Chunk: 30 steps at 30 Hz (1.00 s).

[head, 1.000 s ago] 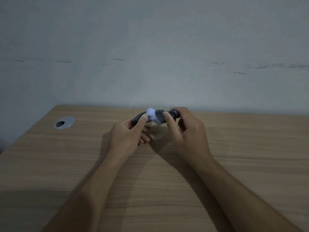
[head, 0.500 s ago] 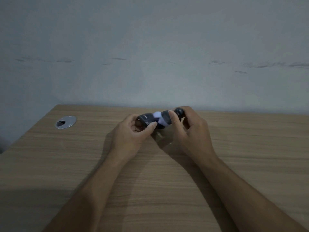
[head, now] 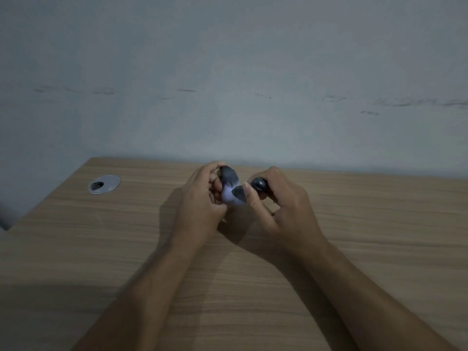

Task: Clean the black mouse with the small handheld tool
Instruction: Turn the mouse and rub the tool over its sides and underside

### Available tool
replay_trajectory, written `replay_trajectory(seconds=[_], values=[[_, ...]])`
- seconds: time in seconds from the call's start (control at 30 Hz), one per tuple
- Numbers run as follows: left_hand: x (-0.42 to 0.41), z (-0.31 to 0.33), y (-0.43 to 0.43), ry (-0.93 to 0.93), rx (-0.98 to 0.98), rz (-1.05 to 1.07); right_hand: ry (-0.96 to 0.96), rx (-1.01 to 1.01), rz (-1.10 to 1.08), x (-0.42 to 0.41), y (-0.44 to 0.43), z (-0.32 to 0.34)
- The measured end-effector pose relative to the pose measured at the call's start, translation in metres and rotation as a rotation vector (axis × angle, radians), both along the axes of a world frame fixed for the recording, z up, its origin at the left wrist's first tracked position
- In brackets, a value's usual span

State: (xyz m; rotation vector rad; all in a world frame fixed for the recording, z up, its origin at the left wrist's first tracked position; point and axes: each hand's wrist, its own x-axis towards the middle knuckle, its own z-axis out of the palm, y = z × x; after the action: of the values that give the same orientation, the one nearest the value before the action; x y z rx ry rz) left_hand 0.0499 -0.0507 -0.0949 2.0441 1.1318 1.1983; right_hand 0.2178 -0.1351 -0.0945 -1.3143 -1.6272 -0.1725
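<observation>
The wooden table (head: pixel 354 249) has lots of bare room on the right and on the left. A round metal hole cover (head: pixel 104 183) sits flat near the far left corner. The wall (head: pixel 228 72) stands right behind the table, so nothing can go past the far edge.

The scene was dim and bluish, softly grainy. Soft shadows pooled on the light wood-grain desk (head: pixel 354 224) beneath both forearms. The pale tool tip looked blurred, and wide-angle distortion bent the desk's edges.
</observation>
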Motion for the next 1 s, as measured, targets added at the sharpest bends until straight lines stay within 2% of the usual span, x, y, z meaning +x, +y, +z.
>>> replay_trajectory(seconds=[0.13,0.23,0.43,0.5,0.63,0.73,0.87,1.0], values=[[0.000,0.002,0.000,0.091,0.143,-0.014,-0.034,0.087,-0.116,0.000,0.000,0.004],[0.002,0.000,0.001,0.132,0.192,-0.061,-0.035,0.062,-0.127,0.003,0.002,0.002],[-0.002,-0.003,0.007,0.076,0.221,-0.041,-0.138,0.044,-0.027,-0.003,0.002,-0.004],[-0.003,-0.003,0.008,0.074,0.224,-0.047,-0.157,0.041,-0.055,-0.004,0.003,-0.005],[-0.004,-0.002,0.005,0.090,0.222,-0.090,-0.020,0.105,-0.154,0.003,0.004,-0.003],[-0.002,0.002,-0.003,0.092,0.211,-0.156,0.081,0.074,-0.187,0.007,0.002,-0.003],[-0.004,0.003,-0.005,0.087,0.159,-0.126,0.162,0.037,-0.144,0.006,0.000,-0.002],[-0.007,0.005,-0.004,-0.005,0.037,-0.095,0.135,-0.018,-0.034,0.000,-0.002,0.001]])
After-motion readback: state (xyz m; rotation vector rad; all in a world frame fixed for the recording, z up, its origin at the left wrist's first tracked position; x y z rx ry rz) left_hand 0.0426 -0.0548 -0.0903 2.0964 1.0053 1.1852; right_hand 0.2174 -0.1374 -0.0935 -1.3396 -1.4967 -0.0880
